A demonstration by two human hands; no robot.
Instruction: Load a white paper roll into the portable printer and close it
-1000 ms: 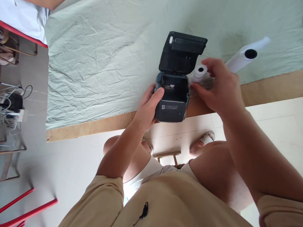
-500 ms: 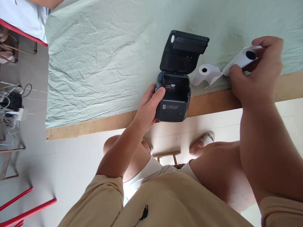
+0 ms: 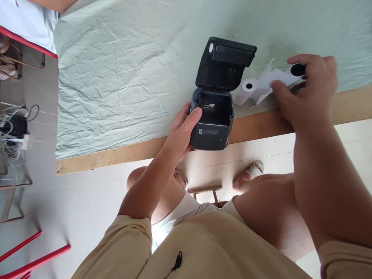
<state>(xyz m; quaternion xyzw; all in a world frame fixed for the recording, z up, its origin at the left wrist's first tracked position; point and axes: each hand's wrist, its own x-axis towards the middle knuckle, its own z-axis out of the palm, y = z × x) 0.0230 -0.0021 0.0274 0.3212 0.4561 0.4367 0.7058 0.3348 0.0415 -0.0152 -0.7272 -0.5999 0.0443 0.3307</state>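
My left hand (image 3: 184,128) grips the left side of a dark portable label printer (image 3: 211,135), its thumb over the rim. The printer's lid (image 3: 223,64) stands swung open, and its paper bay holds no roll. My right hand (image 3: 309,87) is closed on a white paper roll (image 3: 287,75) with a wide dark core, and loose paper trails from its left side. Between the printer and that hand sits a smaller paper roll (image 3: 244,92) with a narrow core, its loose end reaching toward the larger roll.
A wrinkled pale green cloth (image 3: 124,77) covers the table, whose wooden edge (image 3: 116,157) runs along the front. Another person's arm (image 3: 55,4) shows at the upper left. Tangled cables (image 3: 14,139) and red bars (image 3: 37,261) lie off to the left.
My right hand has moved left with the larger roll, closer to the smaller one. More loose paper now stands out from it. My left hand and the printer have barely shifted.
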